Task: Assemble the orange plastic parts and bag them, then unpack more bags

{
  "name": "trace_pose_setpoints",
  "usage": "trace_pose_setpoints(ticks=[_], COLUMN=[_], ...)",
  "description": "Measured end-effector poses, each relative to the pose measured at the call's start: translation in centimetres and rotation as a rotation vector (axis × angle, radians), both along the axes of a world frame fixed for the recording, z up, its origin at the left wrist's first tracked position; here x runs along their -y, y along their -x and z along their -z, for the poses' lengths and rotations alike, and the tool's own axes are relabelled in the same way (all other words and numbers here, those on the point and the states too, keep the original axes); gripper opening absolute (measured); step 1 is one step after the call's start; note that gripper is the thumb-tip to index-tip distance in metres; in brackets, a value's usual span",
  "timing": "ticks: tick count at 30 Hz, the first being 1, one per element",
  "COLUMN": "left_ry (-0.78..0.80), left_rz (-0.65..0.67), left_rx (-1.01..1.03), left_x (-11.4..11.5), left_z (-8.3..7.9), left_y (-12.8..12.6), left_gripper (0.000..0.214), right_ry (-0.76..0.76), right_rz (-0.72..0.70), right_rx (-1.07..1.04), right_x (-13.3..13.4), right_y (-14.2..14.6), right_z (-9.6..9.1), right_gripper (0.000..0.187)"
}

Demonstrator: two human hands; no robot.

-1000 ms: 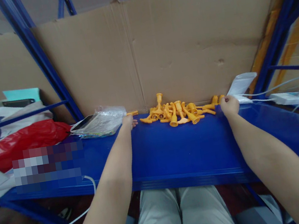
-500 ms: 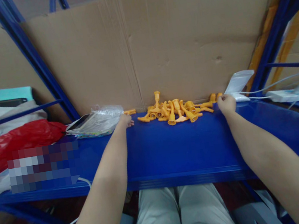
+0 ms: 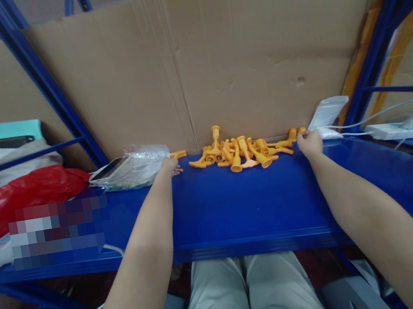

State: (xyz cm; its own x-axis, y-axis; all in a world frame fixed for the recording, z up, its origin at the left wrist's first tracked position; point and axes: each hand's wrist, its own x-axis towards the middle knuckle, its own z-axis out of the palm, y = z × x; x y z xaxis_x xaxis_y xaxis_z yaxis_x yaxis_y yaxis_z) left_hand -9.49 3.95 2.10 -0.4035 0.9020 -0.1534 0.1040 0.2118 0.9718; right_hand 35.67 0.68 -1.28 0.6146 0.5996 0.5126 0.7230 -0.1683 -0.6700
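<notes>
A pile of orange plastic pieces point(image 3: 243, 154), each with a flared cup end and a curved or crossed handle-like part, lies at the back of the blue shelf point(image 3: 230, 203). To its left, my left hand point(image 3: 171, 167) rests on the shelf with loosely bent fingers, a little apart. Just behind it lies a separate orange piece point(image 3: 180, 154), partly hidden; no grip on it shows. On the other side, my right hand point(image 3: 310, 143) is closed beside the right-most orange pieces point(image 3: 292, 134). Whatever its fingers pinch, if anything, is hidden.
Beside my left hand lies a clear plastic bag point(image 3: 148, 158) over a tablet-like item. A red bag point(image 3: 39, 188) sits farther left. White packets point(image 3: 328, 113), cables and a power strip point(image 3: 398, 129) are at right. Cardboard point(image 3: 234, 56) stands behind, between blue posts point(image 3: 42, 81).
The view has shifted slightly. Both hands stay beside the pile, moving a little left at most, and the orange pieces keep their places.
</notes>
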Motion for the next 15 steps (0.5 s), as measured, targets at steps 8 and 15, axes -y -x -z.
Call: trace_pose_setpoints(ticks=[8,15], left_ry=[0.076,0.105], left_rz=[-0.087,-0.119], left_rx=[-0.129,-0.194], left_x=[0.5,0.69], left_z=[-0.45,-0.98], left_y=[-0.2,-0.47], left_gripper=[0.029,0.025], right_ry=[0.104,0.029], right_rz=[-0.005,-0.038], right_rx=[0.024,0.066], right_x=[0.89,0.39], right_y=[0.68,0.87], right_z=[-0.72,-0.92], right_gripper=[0.021,0.023])
